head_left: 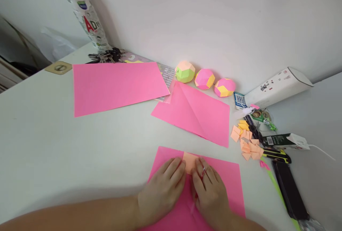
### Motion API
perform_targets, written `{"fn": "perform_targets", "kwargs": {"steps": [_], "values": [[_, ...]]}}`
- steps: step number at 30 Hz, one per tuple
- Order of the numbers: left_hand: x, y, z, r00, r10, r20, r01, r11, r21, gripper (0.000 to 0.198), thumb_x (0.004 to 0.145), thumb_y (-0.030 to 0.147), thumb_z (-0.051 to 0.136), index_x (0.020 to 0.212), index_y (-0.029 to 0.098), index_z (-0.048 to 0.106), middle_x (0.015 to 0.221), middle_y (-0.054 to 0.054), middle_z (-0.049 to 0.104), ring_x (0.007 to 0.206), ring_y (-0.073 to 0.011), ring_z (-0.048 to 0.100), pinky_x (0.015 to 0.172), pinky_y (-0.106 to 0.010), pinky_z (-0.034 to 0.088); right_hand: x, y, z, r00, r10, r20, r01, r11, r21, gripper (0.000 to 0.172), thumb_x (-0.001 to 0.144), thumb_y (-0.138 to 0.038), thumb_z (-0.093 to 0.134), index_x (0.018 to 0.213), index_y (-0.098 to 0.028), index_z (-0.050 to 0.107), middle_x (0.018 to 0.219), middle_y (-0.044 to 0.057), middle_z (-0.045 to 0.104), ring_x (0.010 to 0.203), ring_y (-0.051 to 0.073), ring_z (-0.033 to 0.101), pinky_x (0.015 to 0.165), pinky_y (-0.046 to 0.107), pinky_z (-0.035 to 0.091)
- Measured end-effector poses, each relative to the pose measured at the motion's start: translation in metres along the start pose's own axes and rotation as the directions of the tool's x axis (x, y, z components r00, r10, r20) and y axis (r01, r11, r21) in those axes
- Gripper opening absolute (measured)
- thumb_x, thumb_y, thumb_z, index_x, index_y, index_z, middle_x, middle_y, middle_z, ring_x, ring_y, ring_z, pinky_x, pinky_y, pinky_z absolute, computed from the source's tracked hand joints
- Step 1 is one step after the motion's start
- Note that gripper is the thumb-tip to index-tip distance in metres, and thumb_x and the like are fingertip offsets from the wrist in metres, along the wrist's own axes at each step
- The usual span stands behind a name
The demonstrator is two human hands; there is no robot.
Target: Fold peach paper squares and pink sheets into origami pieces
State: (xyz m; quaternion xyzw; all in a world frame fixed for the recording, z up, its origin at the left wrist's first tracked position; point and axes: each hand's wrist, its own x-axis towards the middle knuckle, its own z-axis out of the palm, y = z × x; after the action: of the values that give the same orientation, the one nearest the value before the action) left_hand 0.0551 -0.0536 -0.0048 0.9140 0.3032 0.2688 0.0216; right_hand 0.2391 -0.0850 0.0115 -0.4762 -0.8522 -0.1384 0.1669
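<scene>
My left hand (162, 188) and my right hand (210, 191) rest side by side on a pink paper sheet (227, 177) at the near edge of the table. Both press with close-set fingertips on a small orange paper square (190, 161) lying on that sheet. The fingers are curled over the square's lower part and hide it. A ring shows on a finger of my right hand.
A large pink sheet (114, 85) lies at the back left, a creased pink sheet (197, 113) in the middle. Three paper balls (204, 78) line the wall. Orange paper scraps (247, 140), a utility knife (276, 154), boxes and a cable crowd the right. A bottle (85, 13) and keys (107, 56) stand at the back.
</scene>
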Motion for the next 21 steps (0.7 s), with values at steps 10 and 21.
{"fn": "perform_targets", "kwargs": {"steps": [10, 21], "values": [[0.0, 0.001, -0.001, 0.997, -0.016, 0.075, 0.012, 0.998, 0.054, 0.035, 0.085, 0.014, 0.041, 0.114, 0.006, 0.058, 0.124, -0.017, 0.056, 0.124, -0.0324, 0.045, 0.103, -0.046, 0.036, 0.004, 0.01, 0.003, 0.999, -0.033, 0.0, 0.033, 0.99, 0.134, 0.035, 0.081, 0.0, 0.043, 0.107, -0.011, 0.064, 0.112, 0.016, 0.068, 0.119, 0.028, 0.055, 0.086, 0.043, 0.056], [0.001, 0.001, -0.002, 0.993, -0.052, 0.102, 0.047, 0.998, 0.053, 0.037, 0.085, 0.012, 0.037, 0.115, 0.006, 0.058, 0.122, -0.018, 0.058, 0.124, -0.0313, 0.045, 0.102, -0.049, 0.04, 0.006, 0.023, 0.009, 0.998, -0.059, -0.003, 0.057, 0.966, 0.252, 0.042, 0.08, 0.002, 0.041, 0.114, -0.013, 0.061, 0.113, 0.013, 0.068, 0.122, 0.024, 0.052, 0.093, 0.041, 0.055]]}}
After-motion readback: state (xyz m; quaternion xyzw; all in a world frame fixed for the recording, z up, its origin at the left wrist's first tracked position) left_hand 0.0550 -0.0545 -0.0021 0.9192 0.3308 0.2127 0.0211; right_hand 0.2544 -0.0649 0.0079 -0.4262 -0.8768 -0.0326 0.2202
